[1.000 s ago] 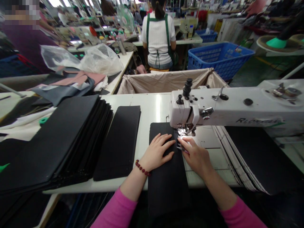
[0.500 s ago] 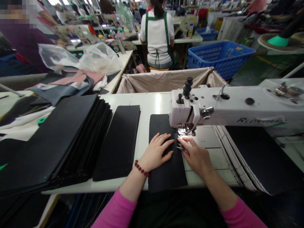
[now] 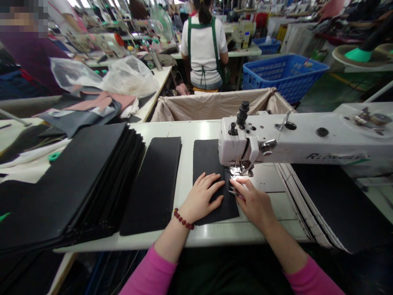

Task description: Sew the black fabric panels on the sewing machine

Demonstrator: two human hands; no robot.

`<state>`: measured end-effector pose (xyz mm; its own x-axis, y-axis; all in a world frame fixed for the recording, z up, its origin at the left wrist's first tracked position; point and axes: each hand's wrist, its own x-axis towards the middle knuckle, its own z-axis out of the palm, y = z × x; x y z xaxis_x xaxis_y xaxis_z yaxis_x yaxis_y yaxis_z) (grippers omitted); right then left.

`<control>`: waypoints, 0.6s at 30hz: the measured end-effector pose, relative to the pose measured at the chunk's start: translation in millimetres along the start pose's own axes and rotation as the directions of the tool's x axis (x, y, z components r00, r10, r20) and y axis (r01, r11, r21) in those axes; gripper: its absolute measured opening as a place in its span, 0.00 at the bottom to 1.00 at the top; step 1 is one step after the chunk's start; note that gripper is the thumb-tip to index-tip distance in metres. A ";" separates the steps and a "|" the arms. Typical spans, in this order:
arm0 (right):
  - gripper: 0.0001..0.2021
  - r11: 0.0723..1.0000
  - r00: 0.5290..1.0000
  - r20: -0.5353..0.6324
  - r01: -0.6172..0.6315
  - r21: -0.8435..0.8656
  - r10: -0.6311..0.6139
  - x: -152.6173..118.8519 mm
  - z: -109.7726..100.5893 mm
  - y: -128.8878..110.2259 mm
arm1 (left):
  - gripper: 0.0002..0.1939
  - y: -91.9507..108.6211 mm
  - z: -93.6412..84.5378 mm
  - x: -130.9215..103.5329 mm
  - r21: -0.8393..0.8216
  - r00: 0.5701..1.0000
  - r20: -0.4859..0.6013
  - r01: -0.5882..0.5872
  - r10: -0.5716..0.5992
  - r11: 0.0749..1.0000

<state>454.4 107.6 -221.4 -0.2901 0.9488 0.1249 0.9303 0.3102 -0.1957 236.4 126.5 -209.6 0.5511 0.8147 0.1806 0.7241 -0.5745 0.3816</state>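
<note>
My left hand (image 3: 204, 198) lies with its fingers spread on a black panel (image 3: 208, 155), which rests on the white sewing table beside the presser foot. My right hand (image 3: 253, 200) is at the panel's right edge, just in front of the foot, and its fingers are closed around small thread snips (image 3: 236, 192) whose blades point left. The head of a white sewing machine (image 3: 235, 141) stands over the panel's right edge, with its lamp lighting the needle area. Part of the panel is hidden under my left hand and the machine head.
Two stacks of black panels, a tall one (image 3: 89, 164) and a lower one (image 3: 156, 176), lie to the left. More panels (image 3: 340, 196) lie right. Behind are a cloth-lined bin (image 3: 215, 105), a blue basket (image 3: 285, 73) and a seated person (image 3: 203, 49).
The black panel has slid away from me, past the needle, and its near edge now lies farther up the table. Both hands have stayed in nearly the same places.
</note>
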 end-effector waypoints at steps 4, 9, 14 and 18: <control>0.22 1.000 1.000 -0.008 0.001 0.005 0.000 0.2 0.9 0.1 | 0.22 -1.0 1.3 -0.5 0.001 1.000 -0.007 0.001 -0.001 1.000; 0.22 1.000 1.000 -0.014 -0.006 0.008 0.006 0.2 1.6 0.6 | 0.22 -1.7 3.2 -0.5 -0.002 1.000 -0.015 0.004 -0.004 1.000; 0.23 1.000 1.000 -0.004 0.002 0.005 -0.002 0.2 1.4 1.0 | 0.21 -2.3 5.1 -0.3 -0.006 0.999 -0.033 0.010 -0.010 1.000; 0.24 1.000 1.000 -0.007 0.005 0.003 -0.005 0.1 1.9 0.6 | 0.21 -2.2 4.7 -0.1 -0.009 0.999 -0.037 0.008 -0.009 1.000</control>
<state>454.6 108.0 -223.4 -0.2928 0.9470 0.1322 0.9283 0.3147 -0.1982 236.7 127.3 -214.7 0.5290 0.8220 0.2109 0.7249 -0.5670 0.3912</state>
